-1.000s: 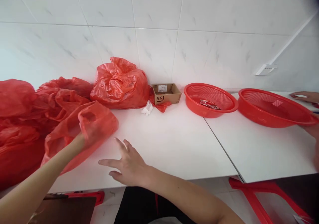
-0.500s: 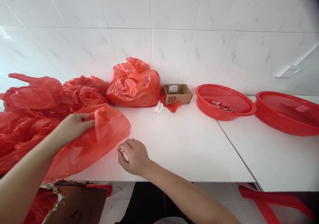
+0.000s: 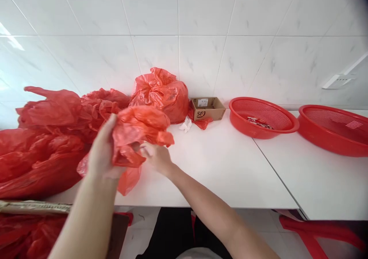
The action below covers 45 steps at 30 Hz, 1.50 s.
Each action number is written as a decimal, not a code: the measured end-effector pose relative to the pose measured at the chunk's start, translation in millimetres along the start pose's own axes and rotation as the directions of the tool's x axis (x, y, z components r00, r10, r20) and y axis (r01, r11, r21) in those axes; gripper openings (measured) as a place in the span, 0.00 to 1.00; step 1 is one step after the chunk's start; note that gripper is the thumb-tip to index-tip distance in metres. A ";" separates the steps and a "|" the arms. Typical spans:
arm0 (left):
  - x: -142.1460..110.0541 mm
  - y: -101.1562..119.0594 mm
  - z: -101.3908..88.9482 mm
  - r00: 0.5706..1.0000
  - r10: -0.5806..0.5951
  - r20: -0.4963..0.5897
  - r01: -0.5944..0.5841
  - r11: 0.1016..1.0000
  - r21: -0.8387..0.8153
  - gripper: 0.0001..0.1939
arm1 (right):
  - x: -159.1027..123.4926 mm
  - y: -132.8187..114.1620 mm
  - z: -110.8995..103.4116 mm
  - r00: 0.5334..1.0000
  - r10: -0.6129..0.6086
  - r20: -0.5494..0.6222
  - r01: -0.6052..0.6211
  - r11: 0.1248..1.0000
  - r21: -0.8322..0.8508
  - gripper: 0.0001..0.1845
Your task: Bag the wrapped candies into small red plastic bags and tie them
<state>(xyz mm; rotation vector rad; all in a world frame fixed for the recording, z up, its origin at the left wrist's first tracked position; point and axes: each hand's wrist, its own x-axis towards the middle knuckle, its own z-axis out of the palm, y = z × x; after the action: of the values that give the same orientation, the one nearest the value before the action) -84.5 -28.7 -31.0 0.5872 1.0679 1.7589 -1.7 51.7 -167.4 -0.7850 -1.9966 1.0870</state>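
We hold the red plastic bag [image 3: 138, 134] bunched tight in our clamped left grip [image 3: 100, 151]; our right grip [image 3: 155, 157] meets its edge, though we cannot tell if closed.

**Q:** What reads in this scene?

**A:** Two letters, "SF," printed in dark type on the near face of a small cardboard box [image 3: 207, 109], at the far edge of the white counter [image 3: 230, 170].

**Q:** Anything else on the box?

**A:** A white label [image 3: 202, 102] sits on its inside far wall, its print too small to read.

**Q:** And elsewhere?

**A:** Packets [image 3: 259, 123] in the red mesh basket [image 3: 260, 109] to the right show printing, also illegible. No lettering can be made out on the crumpled red plastic bag [image 3: 138, 136] at left.
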 end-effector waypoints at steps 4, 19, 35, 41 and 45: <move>-0.1 -68.5 6.9 0.973 -0.232 0.008 0.231 0.969 -0.090 0.14 | -53.1 6.8 -84.0 0.987 0.130 -0.091 -0.087 0.922 0.377 0.22; -15.3 -160.2 -22.7 0.781 -0.624 -0.026 0.625 0.779 0.055 0.07 | -151.5 70.7 -202.9 0.542 0.574 -0.614 0.014 0.724 0.690 0.17; -32.6 -200.7 22.5 0.691 0.404 0.599 -0.562 -0.220 0.797 0.10 | -167.5 15.2 -190.9 0.520 -0.416 -0.746 -0.151 0.815 -0.560 0.09; -11.7 -240.3 41.6 0.640 0.236 0.731 -0.682 -0.264 0.682 0.14 | -159.7 -8.2 -195.8 0.628 -0.479 -0.614 -0.046 0.764 -0.643 0.11; 5.3 -260.9 48.0 0.623 0.200 0.756 -0.719 -0.234 0.654 0.12 | -160.8 -12.0 -194.4 0.768 -0.322 -0.554 -0.040 0.839 -0.543 0.14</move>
<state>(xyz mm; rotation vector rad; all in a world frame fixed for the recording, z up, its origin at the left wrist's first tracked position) 75.8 35.9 -232.3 2.5727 1.8670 0.8864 243.9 5.9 -130.4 -1.0774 -1.7097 0.0924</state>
